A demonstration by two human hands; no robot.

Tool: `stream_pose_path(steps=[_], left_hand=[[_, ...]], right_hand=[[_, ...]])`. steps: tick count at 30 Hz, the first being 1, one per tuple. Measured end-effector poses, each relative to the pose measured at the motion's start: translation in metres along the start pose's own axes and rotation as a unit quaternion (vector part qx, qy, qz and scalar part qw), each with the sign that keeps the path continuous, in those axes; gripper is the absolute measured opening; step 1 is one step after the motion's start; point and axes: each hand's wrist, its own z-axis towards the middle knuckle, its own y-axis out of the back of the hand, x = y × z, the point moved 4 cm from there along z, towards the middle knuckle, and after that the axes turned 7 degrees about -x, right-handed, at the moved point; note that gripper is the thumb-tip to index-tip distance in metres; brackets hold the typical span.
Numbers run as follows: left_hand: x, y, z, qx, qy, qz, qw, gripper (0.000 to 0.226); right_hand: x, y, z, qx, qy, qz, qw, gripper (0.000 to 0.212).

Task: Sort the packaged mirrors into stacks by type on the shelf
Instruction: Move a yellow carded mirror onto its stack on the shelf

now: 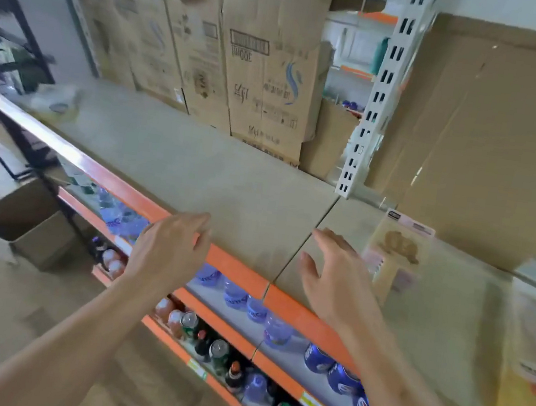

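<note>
We hold our left hand (167,247) and right hand (332,274) over the front edge of the shelf (196,165), both released, with fingers loosely spread and grasping nothing. A packaged mirror (398,248) lies flat on the shelf just beside our right hand, on its outer side, untouched. A blurred yellow package (533,388) lies further right, near the front edge.

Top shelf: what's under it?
Water bottles and blue cans one level down; silver cans and dark bottles lower. The top shelf hides everything further back.
</note>
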Motion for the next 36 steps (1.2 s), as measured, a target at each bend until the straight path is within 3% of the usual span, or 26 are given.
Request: stream_pose_path(steps=[13,25,36], left_hand=[[0.103,0.014,0.054,-0.012,0.03,-0.01,0.999,0.038],[0.198,0.045,0.086,-0.047,0.04,-0.002,0.998,0.036],[0.262,0.057,0.115,-0.071,0.059,0.03,0.995,0.037]], right_hand=[[0.093,-0.085,0.048,0.05,-0.001,-0.01,0.999,0.049],[0.19,-0.154,0.092,0.084,0.028,-0.011,0.996,0.049],[0.235,-0.207,0.127,0.119,0.044,0.014,0.992,0.048]])
